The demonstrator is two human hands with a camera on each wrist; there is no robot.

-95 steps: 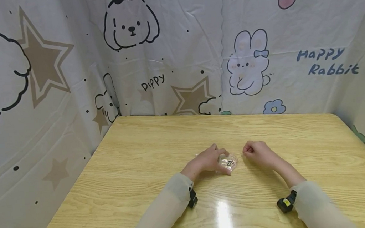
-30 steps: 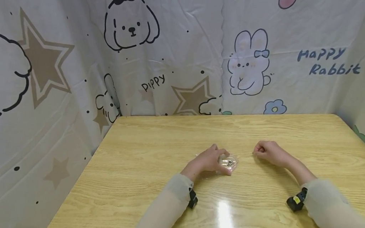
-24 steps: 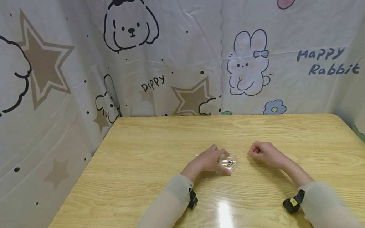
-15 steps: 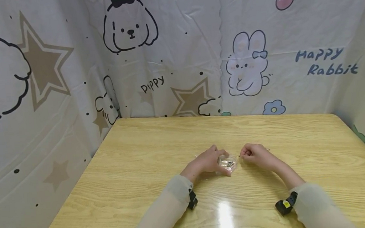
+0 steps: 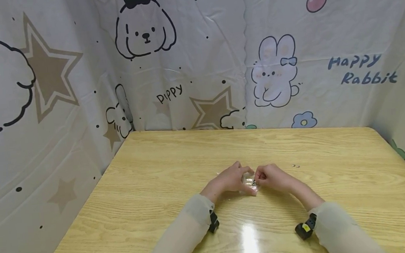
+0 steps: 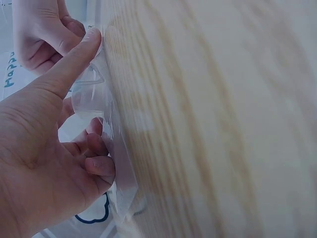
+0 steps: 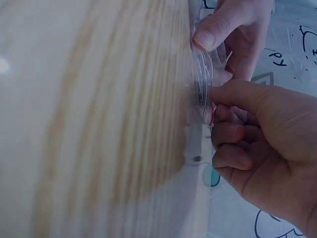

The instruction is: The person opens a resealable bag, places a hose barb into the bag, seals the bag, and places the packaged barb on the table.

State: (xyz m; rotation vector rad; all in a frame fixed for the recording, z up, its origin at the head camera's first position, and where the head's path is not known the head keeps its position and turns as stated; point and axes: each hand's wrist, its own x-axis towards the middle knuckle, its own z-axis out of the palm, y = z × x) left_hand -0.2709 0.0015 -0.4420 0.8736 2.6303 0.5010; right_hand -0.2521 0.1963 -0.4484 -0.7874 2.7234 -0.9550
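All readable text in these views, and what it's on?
"PIPPY" (first letter could be a D): cloth backdrop, black letters.
"Happy Rabbit": same backdrop, two lines, blue-grey; part shows sideways in the left wrist view.
Sideways letter fragment, right wrist view: backdrop, too incomplete to read alone.
Yellow patch on black wrist device: any print too small.
Clear plastic case: none readable.

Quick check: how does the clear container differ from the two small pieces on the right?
The clear container is far bigger than the two small pieces. The container is see-through; the pieces look greyish. The left hand holds the container, with the right hand at it; neither hand touches the pieces. Both rest on the table.
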